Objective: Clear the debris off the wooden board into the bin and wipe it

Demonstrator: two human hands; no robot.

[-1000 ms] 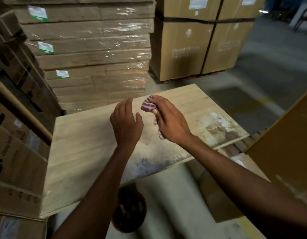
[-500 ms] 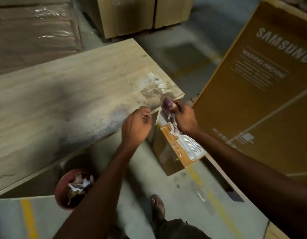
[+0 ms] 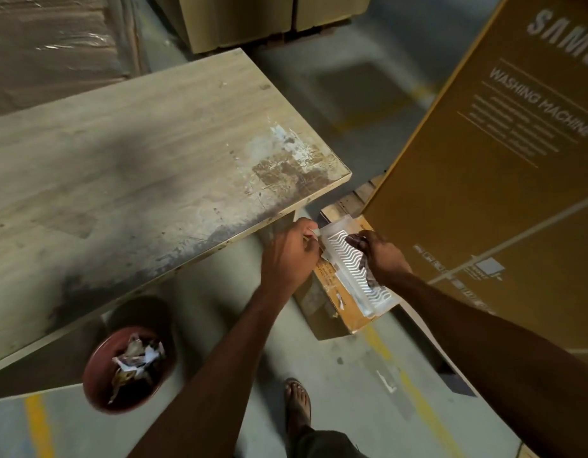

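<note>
Below the pale wooden board (image 3: 120, 166), the round red bin (image 3: 94, 388) holds scraps. The board looks cleared yet stained, so wiping is likely left. The right hand (image 3: 381, 256) has its grip around a dark cloth (image 3: 355, 241); the left hand (image 3: 287, 256) pinches a white ribbed tray (image 3: 348, 269).

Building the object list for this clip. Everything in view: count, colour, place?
wooden board: 1, pale with stained near corner, left
bin: 1, reddish-brown, floor below board's near edge
paper scraps: several, white and tan, inside bin
washing machine carton: 1, brown, right
small box: 1, brown cardboard, floor by carton
tray: 1, white, ridged, on small box
cloth: 1, dark, in right hand over tray
stacked cartons: at least 2, tan, top
wrapped stack: 1, brown, top left
foot: 1, sandalled, bottom centre
left hand: 1, fingers curled at tray's end, grip unclear
right hand: 1, grips cloth
</note>
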